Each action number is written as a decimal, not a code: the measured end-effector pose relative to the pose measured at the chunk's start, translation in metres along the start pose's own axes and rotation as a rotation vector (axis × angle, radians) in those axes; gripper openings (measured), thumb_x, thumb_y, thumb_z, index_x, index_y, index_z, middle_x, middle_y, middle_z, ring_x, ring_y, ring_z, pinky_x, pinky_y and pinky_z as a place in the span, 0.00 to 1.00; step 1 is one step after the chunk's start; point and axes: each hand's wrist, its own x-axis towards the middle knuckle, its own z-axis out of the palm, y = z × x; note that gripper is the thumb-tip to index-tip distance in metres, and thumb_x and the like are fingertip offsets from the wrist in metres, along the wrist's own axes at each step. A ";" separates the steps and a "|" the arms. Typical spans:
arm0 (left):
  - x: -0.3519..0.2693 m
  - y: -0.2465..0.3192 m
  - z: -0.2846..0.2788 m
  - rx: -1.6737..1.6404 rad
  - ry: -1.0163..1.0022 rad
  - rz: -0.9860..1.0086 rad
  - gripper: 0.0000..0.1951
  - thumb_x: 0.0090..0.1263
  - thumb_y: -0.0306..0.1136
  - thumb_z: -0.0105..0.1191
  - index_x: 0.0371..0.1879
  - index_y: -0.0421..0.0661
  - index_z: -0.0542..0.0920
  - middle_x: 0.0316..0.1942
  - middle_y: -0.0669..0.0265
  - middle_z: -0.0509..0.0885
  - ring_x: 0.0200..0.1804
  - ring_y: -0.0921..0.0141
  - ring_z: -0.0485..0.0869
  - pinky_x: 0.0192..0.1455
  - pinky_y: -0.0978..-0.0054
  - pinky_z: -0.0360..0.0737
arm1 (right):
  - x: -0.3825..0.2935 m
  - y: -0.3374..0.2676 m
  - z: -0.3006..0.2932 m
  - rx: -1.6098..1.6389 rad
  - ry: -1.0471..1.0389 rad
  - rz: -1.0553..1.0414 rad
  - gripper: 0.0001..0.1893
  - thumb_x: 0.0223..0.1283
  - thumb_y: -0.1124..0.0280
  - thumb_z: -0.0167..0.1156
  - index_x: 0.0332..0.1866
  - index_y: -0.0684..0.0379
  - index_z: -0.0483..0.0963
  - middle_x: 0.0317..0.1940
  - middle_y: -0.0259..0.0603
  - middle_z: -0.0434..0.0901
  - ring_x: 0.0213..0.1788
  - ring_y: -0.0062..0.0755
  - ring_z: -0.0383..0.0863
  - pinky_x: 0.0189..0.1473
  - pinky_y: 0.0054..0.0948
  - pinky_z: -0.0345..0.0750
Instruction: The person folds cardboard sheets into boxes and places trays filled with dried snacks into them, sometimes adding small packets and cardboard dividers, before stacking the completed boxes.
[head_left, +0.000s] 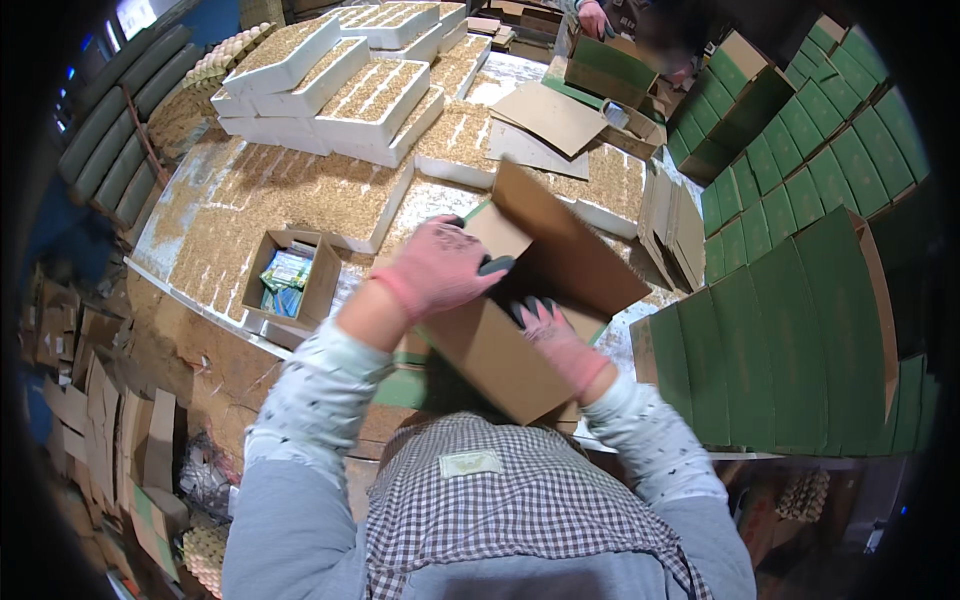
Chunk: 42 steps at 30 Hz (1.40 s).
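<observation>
A cardboard box (499, 360) with raised flaps stands tilted before me, its plain brown inside showing and green along some edges. My left hand (442, 266), in a pink glove with dark fingertips, grips the box's upper left side, thumb over the edge. In a matching glove, my right hand (559, 341) reaches inside past the near flap, fingers spread; its fingertips rest near the inner wall, and whether they touch it I cannot tell. Green cardboard shows beneath the box. To the left stands a small carton (319, 281) holding blue and green printed packets.
White foam trays (375, 112) of husk-like filling are stacked at the back left and spread over the table. Folded cardboard sheets (555, 120) lie beyond the box. Green boxes (772, 345) line the right side. Another person's gloved hand (594, 19) is at the far side.
</observation>
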 end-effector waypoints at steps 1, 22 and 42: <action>0.018 0.002 0.012 0.075 -0.168 -0.031 0.21 0.64 0.54 0.46 0.29 0.48 0.83 0.31 0.61 0.83 0.47 0.66 0.78 0.60 0.65 0.64 | 0.017 0.026 -0.021 0.358 0.197 -0.030 0.17 0.47 0.66 0.59 0.46 0.54 0.73 0.50 0.43 0.74 0.54 0.39 0.73 0.56 0.38 0.69; -0.141 -0.084 0.111 -0.900 0.735 -0.376 0.13 0.62 0.31 0.53 0.45 0.41 0.78 0.46 0.59 0.80 0.52 0.60 0.76 0.60 0.68 0.69 | -0.015 0.045 -0.006 0.495 -0.129 0.090 0.18 0.25 0.55 0.72 0.23 0.53 0.77 0.21 0.36 0.76 0.28 0.39 0.76 0.35 0.37 0.71; -0.264 -0.290 0.154 -1.817 1.611 -1.140 0.17 0.63 0.35 0.54 0.51 0.46 0.74 0.38 0.68 0.77 0.40 0.70 0.74 0.47 0.72 0.71 | -0.035 0.042 0.003 0.391 -0.154 0.133 0.27 0.23 0.51 0.73 0.37 0.47 0.79 0.37 0.33 0.78 0.46 0.38 0.75 0.54 0.37 0.67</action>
